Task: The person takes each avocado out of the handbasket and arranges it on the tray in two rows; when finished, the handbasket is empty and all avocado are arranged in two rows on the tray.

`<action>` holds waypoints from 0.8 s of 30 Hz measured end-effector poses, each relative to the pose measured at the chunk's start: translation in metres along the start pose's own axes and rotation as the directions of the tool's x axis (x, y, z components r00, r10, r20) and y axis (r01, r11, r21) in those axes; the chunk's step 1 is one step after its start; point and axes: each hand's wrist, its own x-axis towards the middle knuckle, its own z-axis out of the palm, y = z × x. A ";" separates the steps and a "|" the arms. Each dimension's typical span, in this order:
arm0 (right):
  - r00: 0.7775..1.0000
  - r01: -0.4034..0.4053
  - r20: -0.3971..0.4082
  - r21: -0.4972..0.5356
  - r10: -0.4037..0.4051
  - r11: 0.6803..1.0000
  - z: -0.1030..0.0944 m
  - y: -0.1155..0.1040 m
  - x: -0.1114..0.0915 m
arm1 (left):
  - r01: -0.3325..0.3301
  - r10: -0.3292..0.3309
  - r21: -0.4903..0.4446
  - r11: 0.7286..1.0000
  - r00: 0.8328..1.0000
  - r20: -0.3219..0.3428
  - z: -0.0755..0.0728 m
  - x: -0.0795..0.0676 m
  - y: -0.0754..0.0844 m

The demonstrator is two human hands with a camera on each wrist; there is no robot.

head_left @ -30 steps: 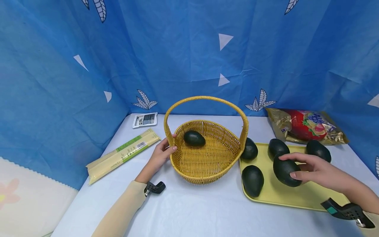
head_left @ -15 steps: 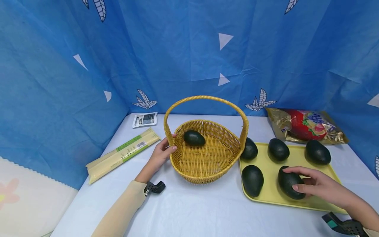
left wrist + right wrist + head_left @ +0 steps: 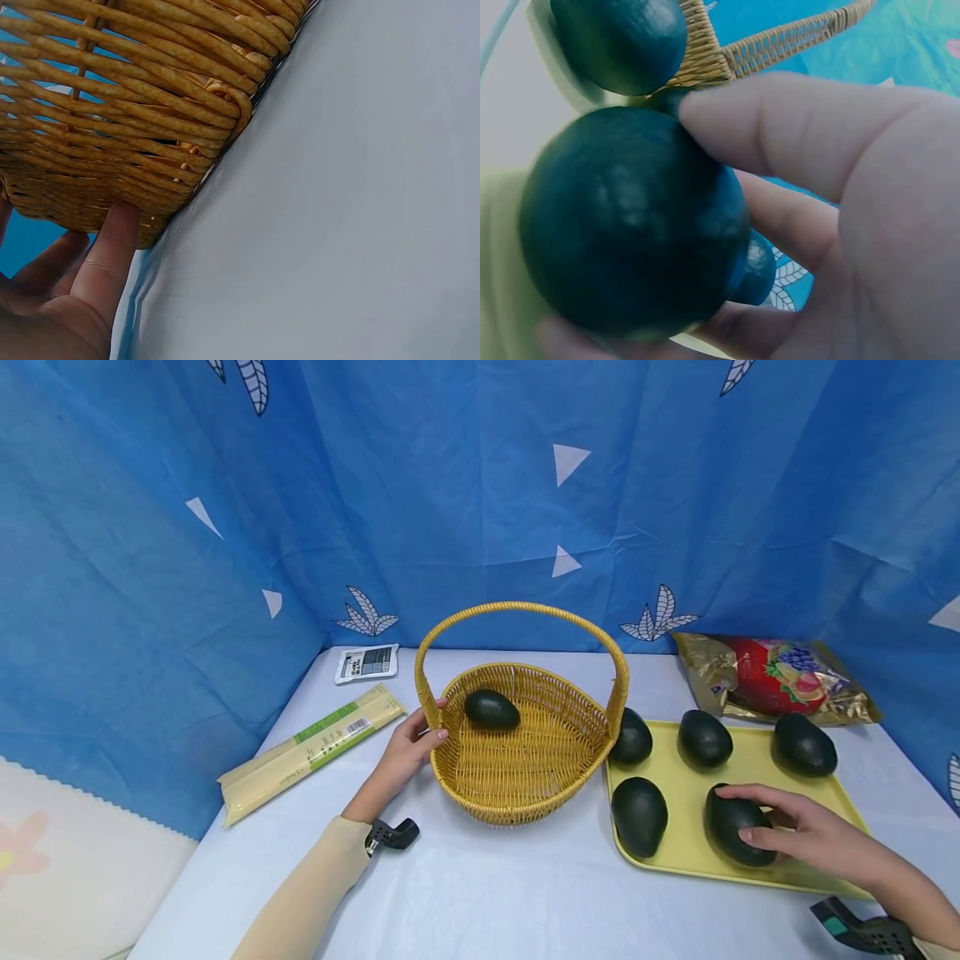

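A yellow woven basket (image 3: pixel 525 768) with a tall hoop handle stands mid-table; one dark green avocado (image 3: pixel 492 710) lies inside. At its left side, by the foot of the handle, my left hand (image 3: pixel 411 745) holds the basket, and the left wrist view shows the thumb (image 3: pixel 112 255) against the outer wicker. My right hand (image 3: pixel 806 833) grips another avocado (image 3: pixel 738 828) between thumb and fingers, low over the yellow tray (image 3: pixel 686 814); whether it touches the tray is unclear. Several more avocados lie on that tray, one (image 3: pixel 640 817) at its front left corner.
Behind the tray lies a gold and red fruit-printed bag (image 3: pixel 780 681). To the left are a long pale yellow packet (image 3: pixel 311 752) and a small white pouch (image 3: pixel 367 664). A blue curtain (image 3: pixel 480 510) hangs behind the table.
My right hand has moved down and slightly right with the avocado, lowering it toward the tray; over the last half second it barely shifts. Left hand and basket stay put.
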 end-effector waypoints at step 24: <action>0.999 -0.039 0.033 -0.051 0.040 0.998 -0.006 0.001 -0.005 | 0.001 -0.001 -0.003 1.000 1.000 0.011 0.000 -0.001 0.003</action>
